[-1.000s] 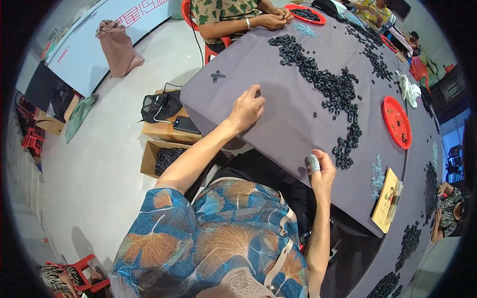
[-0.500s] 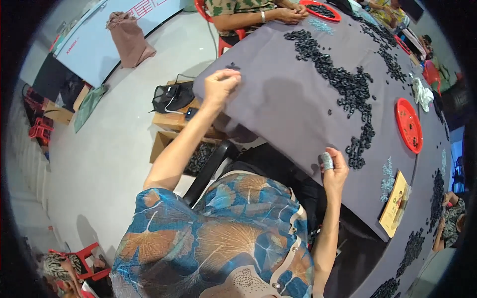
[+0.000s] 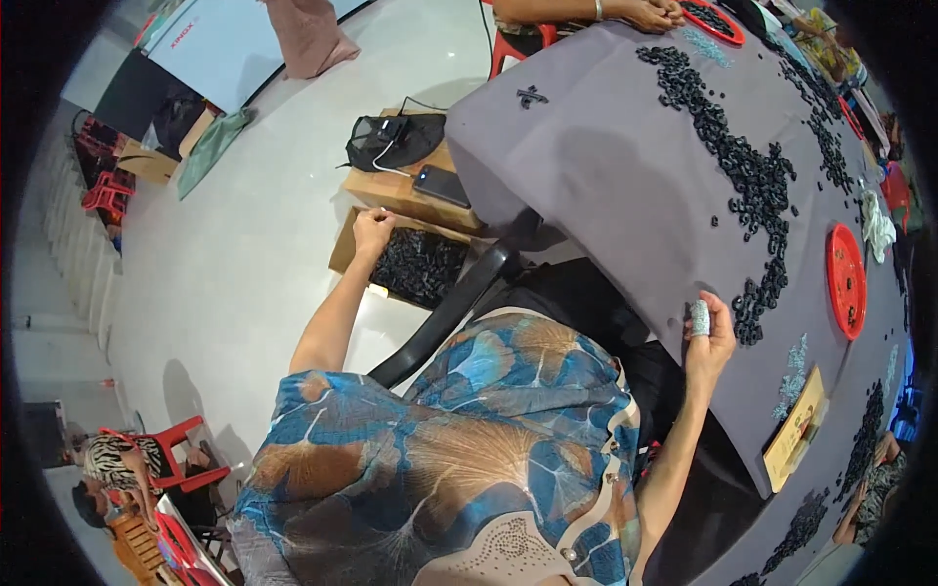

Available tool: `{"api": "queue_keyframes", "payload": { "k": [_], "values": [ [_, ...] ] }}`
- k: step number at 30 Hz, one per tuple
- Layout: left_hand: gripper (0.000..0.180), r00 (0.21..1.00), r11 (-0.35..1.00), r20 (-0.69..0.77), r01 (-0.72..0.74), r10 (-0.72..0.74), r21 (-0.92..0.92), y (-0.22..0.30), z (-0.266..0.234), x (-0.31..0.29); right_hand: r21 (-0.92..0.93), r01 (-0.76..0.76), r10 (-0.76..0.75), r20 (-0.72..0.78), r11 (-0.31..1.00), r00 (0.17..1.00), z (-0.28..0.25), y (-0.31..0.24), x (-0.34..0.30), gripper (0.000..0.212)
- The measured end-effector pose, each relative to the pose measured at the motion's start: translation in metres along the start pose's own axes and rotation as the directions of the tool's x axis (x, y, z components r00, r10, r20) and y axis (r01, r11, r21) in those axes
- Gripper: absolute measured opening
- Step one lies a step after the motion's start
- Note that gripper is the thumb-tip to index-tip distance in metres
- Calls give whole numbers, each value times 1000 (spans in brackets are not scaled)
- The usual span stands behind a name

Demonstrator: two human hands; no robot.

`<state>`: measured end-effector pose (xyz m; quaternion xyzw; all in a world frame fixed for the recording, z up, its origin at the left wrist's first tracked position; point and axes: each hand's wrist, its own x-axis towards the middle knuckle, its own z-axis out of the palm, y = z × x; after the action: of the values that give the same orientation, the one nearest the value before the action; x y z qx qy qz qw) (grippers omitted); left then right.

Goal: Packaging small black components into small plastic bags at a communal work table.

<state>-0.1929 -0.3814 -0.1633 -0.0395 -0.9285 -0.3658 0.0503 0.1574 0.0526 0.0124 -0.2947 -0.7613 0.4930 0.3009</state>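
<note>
My left hand is down beside the table, at the far left corner of an open cardboard box full of small black parts. Its fingers are closed together, and I cannot make out whether anything is between them. My right hand hovers at the table's near edge, a grey wrap around one digit. Its fingers are curled in, and what they hold, if anything, is hidden. Just right of this hand, a long trail of small black ring-like pieces runs over the grey tablecloth.
A taped carton carries a phone and a black mesh bag. On the table lie a few dark pieces, a red tray, pale blue bits and a yellow booklet. A chair armrest stands beside me. Other people sit around.
My left hand has left the table's far left corner and come down to the cardboard box. Several dark pieces now lie apart at that corner. The view has shifted left; my right hand stays closed.
</note>
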Motion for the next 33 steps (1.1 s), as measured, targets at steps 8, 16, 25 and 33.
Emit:
{"api": "queue_keyframes", "payload": {
  "k": [8, 16, 25, 33],
  "values": [
    [16, 991, 979, 133, -37, 10, 203, -18, 7, -3, -26, -3, 4, 5, 1000, 1000, 4, 0, 1, 24],
    [23, 976, 928, 213, -124, 50, 350, 2, 16, 3, -60, 36, -39, -59, 998, 997, -4, 5, 4, 16],
    [19, 955, 949, -170, -271, 244, -160, 66, 8, 7, -43, 68, -69, -12, 997, 998, 2, -13, 0, 14],
    [6, 664, 627, 12, -700, 748, -343, 309, 2, -77, -88, 60, -64, -38, 994, 997, -8, -8, 0, 20]
  ]
}}
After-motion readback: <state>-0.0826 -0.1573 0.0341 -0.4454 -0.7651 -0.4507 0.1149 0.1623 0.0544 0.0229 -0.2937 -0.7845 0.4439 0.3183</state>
